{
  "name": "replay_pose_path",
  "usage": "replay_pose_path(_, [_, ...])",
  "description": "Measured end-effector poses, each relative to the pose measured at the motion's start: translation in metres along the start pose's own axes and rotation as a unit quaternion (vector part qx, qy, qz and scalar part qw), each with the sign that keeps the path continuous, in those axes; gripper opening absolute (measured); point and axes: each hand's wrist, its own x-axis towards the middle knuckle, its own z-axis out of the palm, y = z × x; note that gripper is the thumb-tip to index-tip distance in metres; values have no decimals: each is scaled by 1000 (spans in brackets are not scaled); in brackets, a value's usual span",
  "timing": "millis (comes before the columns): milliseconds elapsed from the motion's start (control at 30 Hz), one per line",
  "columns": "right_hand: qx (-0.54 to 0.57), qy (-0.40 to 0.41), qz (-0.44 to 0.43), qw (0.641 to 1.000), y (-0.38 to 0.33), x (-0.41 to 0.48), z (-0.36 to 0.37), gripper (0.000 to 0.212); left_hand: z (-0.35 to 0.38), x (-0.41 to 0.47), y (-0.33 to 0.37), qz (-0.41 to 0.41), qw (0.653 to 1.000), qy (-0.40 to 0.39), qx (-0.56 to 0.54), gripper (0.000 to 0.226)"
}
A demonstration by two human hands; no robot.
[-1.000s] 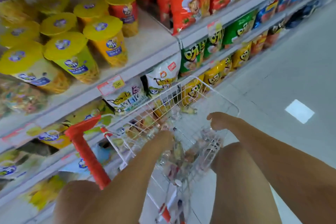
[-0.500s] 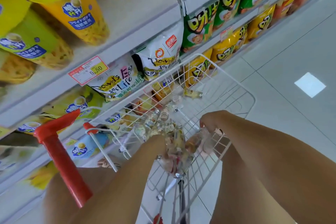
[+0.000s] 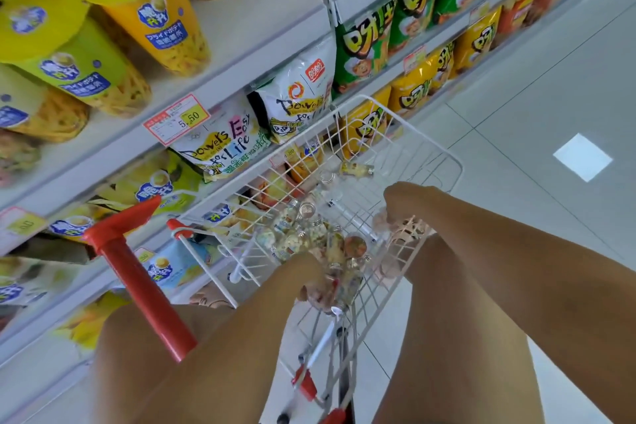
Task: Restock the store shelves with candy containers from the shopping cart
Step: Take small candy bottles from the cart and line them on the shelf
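- Left hand (image 3: 309,280), among capped candy jars (image 3: 311,234); grip hidden, state undeterminable.
- Right hand (image 3: 401,205), curled over the wire cart basket (image 3: 347,134); hold undeterminable.
- Advised: grasp each jar's body firmly and lift it clear of the wire.

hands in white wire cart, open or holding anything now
Left hand: buried among small clear candy jars, cannot tell.
Right hand: curled over, hold cannot be told.
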Motion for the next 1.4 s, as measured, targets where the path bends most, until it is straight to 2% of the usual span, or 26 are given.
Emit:
replay_pose_path(67, [41, 50, -2, 998, 5, -16, -11, 35, -15, -12, -5, 8, 998, 36, -52, 30])
replay_pose_path(133, [113, 108, -23, 987, 8, -40, -25, 32, -33, -37, -15, 27, 993, 80, -86, 25])
replay_pose_path(200, [222, 164, -63, 959, 10, -67, -42, 27, -51, -62, -29, 82, 976, 134, -152, 22])
replay_pose_path(267, [323, 219, -108, 914, 8, -97, -61, 27, -60, -86, -49, 171, 932, 150, -283, 24])
replay_pose_path(300, [369, 241, -134, 887, 6, -113, -70, 23, -60, -102, -60, 222, 890, 124, -379, 26])
replay_pose_path(367, [469, 258, -193, 822, -4, -150, -87, 23, -57, -130, -78, 304, 747, 54, -589, 21])
replay_pose_path(433, [548, 250, -253, 757, -18, -187, -100, 29, -51, -162, -90, 392, 595, -22, -701, 15])
replay_pose_path(467, [566, 247, -278, 736, -26, -205, -106, 33, -48, -179, -94, 428, 539, -43, -724, 25])
replay_pose_path(533, [589, 241, -321, 701, -44, -239, -118, 37, -43, -210, -105, 476, 470, -74, -740, 51])
replay_pose_path(567, [601, 235, -340, 684, -54, -255, -123, 36, -41, -224, -112, 483, 454, -71, -746, 56])
replay_pose_path(733, [615, 205, -427, 630, -106, -326, -147, 28, -45, -284, -162, 526, 422, 43, -737, 60])
replay_pose_path(800, [617, 197, -454, 612, -132, -348, -160, 24, -50, -310, -185, 532, 394, 88, -745, 62])
replay_pose_path(900, [621, 199, -498, 572, -176, -376, -182, 13, -58, -348, -222, 532, 334, 145, -765, 42])
replay_pose_path(967, [624, 220, -512, 548, -206, -392, -200, 1, -64, -370, -251, 559, 297, 147, -760, 33])
replay_pose_path(1000, [624, 234, -516, 539, -221, -399, -209, 4, -66, -380, -266, 580, 288, 146, -748, 41])
replay_pose_path(1067, [601, 263, -528, 539, -250, -415, -229, 5, -70, -399, -293, 599, 270, 155, -738, 58])
replay_pose_path(1133, [549, 286, -550, 560, -280, -431, -249, 5, -77, -415, -315, 597, 253, 193, -737, 47])
replay_pose_path(1167, [519, 296, -559, 575, -295, -438, -258, 5, -80, -424, -322, 589, 256, 221, -734, 36])
replay_pose_path(1267, [392, 377, -555, 629, -337, -452, -289, 6, -102, -441, -345, 524, 331, 366, -695, 25])
replay_pose_path(1333, [256, 452, -534, 667, -359, -458, -312, 13, -121, -450, -357, 461, 370, 475, -652, 20])
replay_pose_path(1400, [125, 495, -519, 686, -377, -463, -332, 18, -140, -456, -366, 395, 414, 568, -592, 17])
